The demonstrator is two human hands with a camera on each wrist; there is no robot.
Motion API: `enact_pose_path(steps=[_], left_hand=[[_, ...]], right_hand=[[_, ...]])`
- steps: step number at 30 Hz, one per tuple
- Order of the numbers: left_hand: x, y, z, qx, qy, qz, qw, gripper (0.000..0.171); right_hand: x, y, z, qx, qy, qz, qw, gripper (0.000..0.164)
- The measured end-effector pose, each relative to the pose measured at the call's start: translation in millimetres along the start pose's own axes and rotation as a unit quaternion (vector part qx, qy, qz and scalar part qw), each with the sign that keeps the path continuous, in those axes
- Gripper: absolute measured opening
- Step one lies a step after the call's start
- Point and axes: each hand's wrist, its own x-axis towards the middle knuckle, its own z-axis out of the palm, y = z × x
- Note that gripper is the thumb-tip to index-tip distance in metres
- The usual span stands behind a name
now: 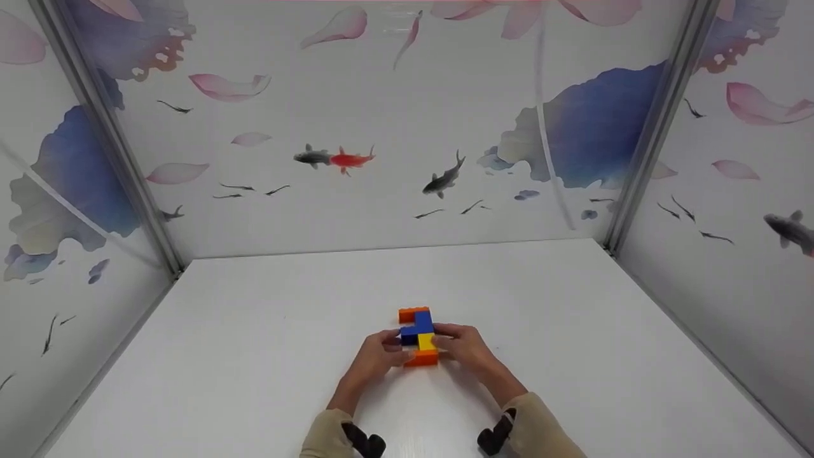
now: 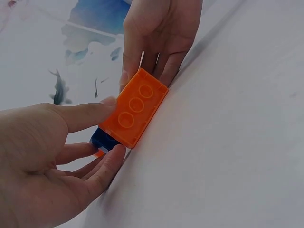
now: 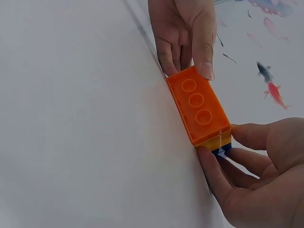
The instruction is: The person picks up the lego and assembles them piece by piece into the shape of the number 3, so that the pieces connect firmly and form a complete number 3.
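Note:
A small assembly of toy building blocks lies on its side at the middle of the white table, between both hands. It joins an orange block [image 1: 414, 315] at the far end, blue blocks [image 1: 423, 322], a yellow block [image 1: 427, 342] and a near orange block [image 2: 136, 105] with round hollow tubes facing the wrist cameras. My left hand [image 1: 376, 357] holds the left side, thumb by the near orange block and fingers at the blue block. My right hand [image 1: 469, 346] grips the right side, thumb against the yellow block; its fingertips reach along the edge.
The white tabletop [image 1: 254, 356] spreads out around the hands. A back wall [image 1: 381, 216] and two side walls, printed with fish and petals, enclose it, with metal posts [image 1: 114, 140] at the corners. Dark straps with knobs [image 1: 365, 440] sit on both sleeved wrists.

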Motion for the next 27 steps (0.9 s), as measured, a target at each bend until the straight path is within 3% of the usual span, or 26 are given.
enact_pose_path(steps=[9, 18, 23, 27], left_hand=[[1.0, 0.9, -0.9, 0.000, -0.003, 0.023, 0.9997, 0.067], [0.5, 5.9, -7.2, -0.046, -0.006, -0.022, 0.9987, 0.071], [-1.1, 6.9, -15.4, -0.042, -0.003, -0.027, 0.9987, 0.067], [-0.4, 6.8, -26.7, -0.019, 0.022, -0.035, 0.9990, 0.062]], right_hand=[[2, -1, -4, 0.014, 0.004, 0.012, 1.000, 0.045], [3, -3, -12, 0.026, 0.026, 0.042, 0.998, 0.045], [2, -6, -16, 0.020, 0.017, 0.054, 0.998, 0.045], [2, -10, -25, -0.003, 0.013, 0.051, 0.999, 0.044]])
